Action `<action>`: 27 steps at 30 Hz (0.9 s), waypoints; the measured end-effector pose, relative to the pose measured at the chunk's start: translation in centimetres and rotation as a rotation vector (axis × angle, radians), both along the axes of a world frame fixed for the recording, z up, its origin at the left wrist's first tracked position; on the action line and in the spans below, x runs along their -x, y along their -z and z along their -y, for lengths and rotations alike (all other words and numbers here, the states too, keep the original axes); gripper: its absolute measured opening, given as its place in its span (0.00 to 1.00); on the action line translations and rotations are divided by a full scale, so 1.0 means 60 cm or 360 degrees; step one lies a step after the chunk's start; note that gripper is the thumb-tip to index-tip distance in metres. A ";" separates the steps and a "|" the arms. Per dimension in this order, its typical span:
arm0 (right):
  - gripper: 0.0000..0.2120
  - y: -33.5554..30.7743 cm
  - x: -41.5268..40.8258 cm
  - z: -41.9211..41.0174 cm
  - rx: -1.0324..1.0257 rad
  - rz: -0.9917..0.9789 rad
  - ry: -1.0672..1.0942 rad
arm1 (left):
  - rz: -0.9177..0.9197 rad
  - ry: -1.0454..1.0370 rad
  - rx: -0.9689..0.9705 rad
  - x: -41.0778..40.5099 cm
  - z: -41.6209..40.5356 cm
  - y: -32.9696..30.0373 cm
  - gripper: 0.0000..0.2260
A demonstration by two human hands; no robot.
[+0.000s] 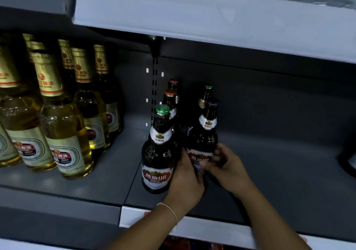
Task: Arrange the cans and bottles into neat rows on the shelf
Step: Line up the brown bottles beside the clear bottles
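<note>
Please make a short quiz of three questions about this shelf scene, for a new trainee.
1. True or false: both hands hold the same dark bottle.
2. What colour is the cap of the front-left dark bottle? A) green B) yellow C) white
3. On which side of the shelf do the pale gold bottles stand?

Key:
1. True: the left hand and the right hand grip the front-right dark bottle.
2. A: the front-left dark bottle has a green cap.
3. The left: the pale gold bottles stand left on the shelf.
</note>
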State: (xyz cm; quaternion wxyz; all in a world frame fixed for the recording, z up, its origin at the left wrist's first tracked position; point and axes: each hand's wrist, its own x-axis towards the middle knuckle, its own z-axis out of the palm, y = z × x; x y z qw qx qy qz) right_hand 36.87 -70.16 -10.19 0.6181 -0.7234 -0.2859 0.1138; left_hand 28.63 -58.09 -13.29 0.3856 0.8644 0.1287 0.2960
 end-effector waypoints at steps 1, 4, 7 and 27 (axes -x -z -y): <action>0.24 0.004 0.000 -0.003 -0.0010 0.0002 0.0026 | -0.0005 0.0002 0.0007 0.001 0.001 -0.001 0.37; 0.23 0.016 0.001 -0.008 -0.0057 0.0028 0.0077 | 0.0000 0.0030 0.0033 0.005 0.003 -0.004 0.35; 0.23 0.022 0.002 -0.010 -0.0086 0.0043 0.0089 | 0.0002 0.0055 0.0048 0.006 0.002 -0.004 0.36; 0.19 0.030 0.008 -0.010 -0.0073 0.0232 0.0212 | -0.0265 0.0090 0.0255 0.025 0.013 -0.038 0.39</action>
